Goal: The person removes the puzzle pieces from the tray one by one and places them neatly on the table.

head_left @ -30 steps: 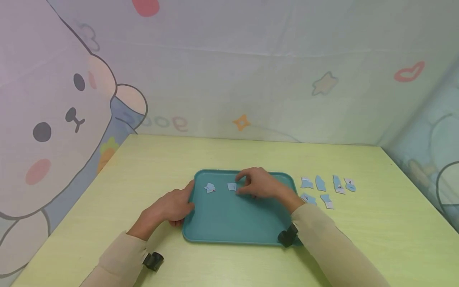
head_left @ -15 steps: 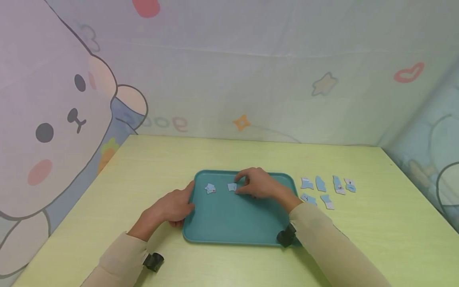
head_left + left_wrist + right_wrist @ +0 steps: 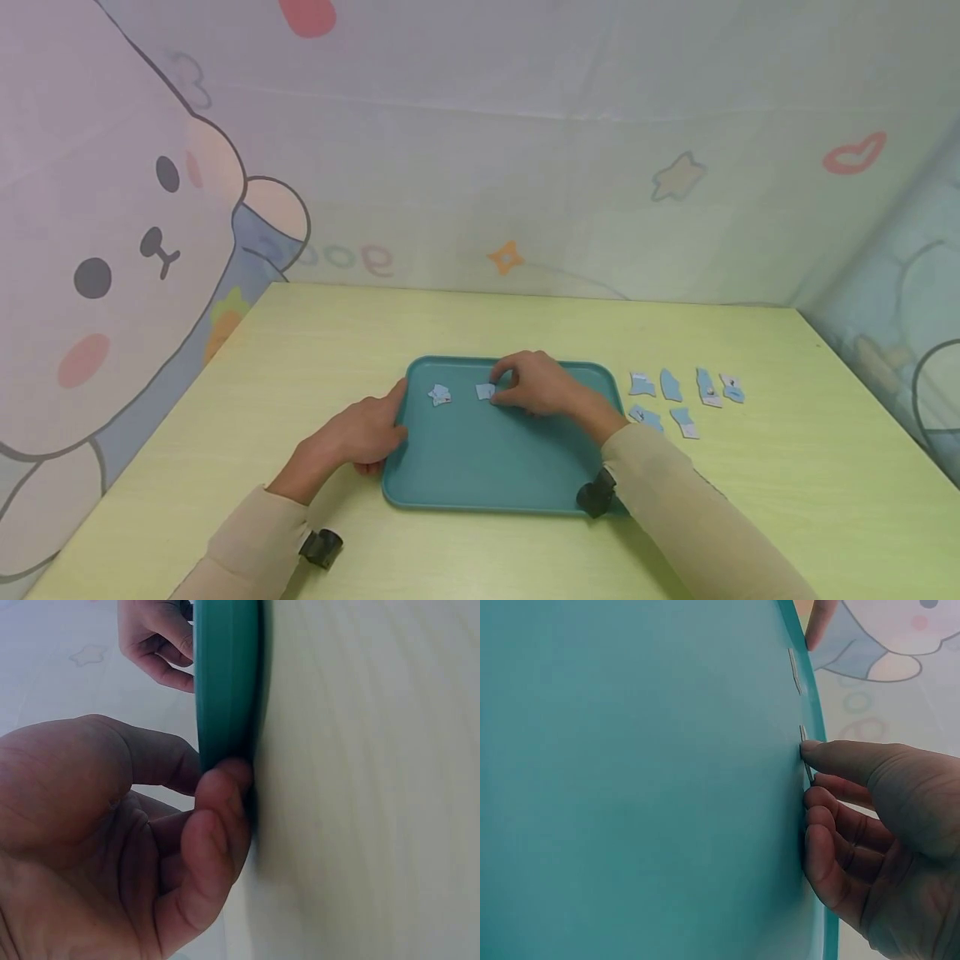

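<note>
A teal tray [image 3: 480, 467] lies on the table, and my left hand [image 3: 366, 429] grips its left rim. In the left wrist view the thumb lies over the rim while curled fingers [image 3: 217, 795] reach under the edge. Over the tray's far half, my right hand [image 3: 542, 385] pinches a small light-blue puzzle piece [image 3: 484, 391] between thumb and index finger. The right wrist view shows this puzzle piece [image 3: 805, 754] edge-on, flat on the tray, thumb at one side. Left of it lies another puzzle piece [image 3: 439, 395], irregular in outline with a small red mark.
Several more blue-and-white puzzle pieces lie on the pale yellow table [image 3: 787, 483] right of the tray, among them a pointed piece [image 3: 671, 384] and a long piece [image 3: 707, 387]. A cartoon-printed cloth [image 3: 480, 167] hangs behind the table.
Almost nothing moves. My right forearm has shifted very slightly left, with the fingers still at the same puzzle piece. The left hand stays on the rim.
</note>
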Demonstrator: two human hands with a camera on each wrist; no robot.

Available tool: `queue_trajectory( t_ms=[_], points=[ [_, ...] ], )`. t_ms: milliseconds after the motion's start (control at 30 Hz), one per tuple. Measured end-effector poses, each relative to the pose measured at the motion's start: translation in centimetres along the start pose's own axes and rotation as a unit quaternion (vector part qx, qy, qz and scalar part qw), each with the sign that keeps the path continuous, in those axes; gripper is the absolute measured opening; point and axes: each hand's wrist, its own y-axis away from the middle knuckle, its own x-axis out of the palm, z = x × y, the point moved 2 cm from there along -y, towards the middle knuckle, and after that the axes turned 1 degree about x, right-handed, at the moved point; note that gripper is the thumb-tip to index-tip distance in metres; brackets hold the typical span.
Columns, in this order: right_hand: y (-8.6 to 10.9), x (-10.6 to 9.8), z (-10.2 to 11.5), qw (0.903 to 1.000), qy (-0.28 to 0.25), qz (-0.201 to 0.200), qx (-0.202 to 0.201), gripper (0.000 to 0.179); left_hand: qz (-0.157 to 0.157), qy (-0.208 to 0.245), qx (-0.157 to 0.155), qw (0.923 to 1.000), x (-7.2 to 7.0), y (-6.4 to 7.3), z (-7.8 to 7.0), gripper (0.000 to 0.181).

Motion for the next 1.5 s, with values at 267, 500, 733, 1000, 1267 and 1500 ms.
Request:
queue_trajectory(
  t_ms=[267,500,733,1000,1267,1500],
  points=[
    [0.0,0.2,-0.2,1.0,0.001,-0.003,-0.005,0.028,-0.002,-0.003,-0.002,1.0,0.2,-0.1,0.0,0.077],
    [0.2,0.2,-0.7,0.9997,-0.019,-0.013,-0.007,0.03,-0.001,0.0,0.0,1.0,0.3,-0.1,0.0,0.077],
    [0.3,-0.1,-0.5,0.9992,-0.032,-0.015,-0.019,0.03,-0.001,0.006,0.001,1.0,0.3,0.1,0.1,0.077],
    [0.8,-1.1,0.3,0.9985,-0.029,-0.025,-0.039,0.029,-0.003,0.006,0.002,1.0,0.2,0.1,0.0,0.077],
    [2.4,-2.5,0.4,0.9979,-0.039,-0.029,-0.043,0.03,-0.002,0.007,0.001,1.0,0.2,0.2,-0.1,0.077],
    [4.3,-3.6,-0.1,0.9973,-0.042,-0.041,-0.045,0.028,-0.007,-0.004,0.003,1.0,0.2,0.0,-0.2,0.077]
  ],
)
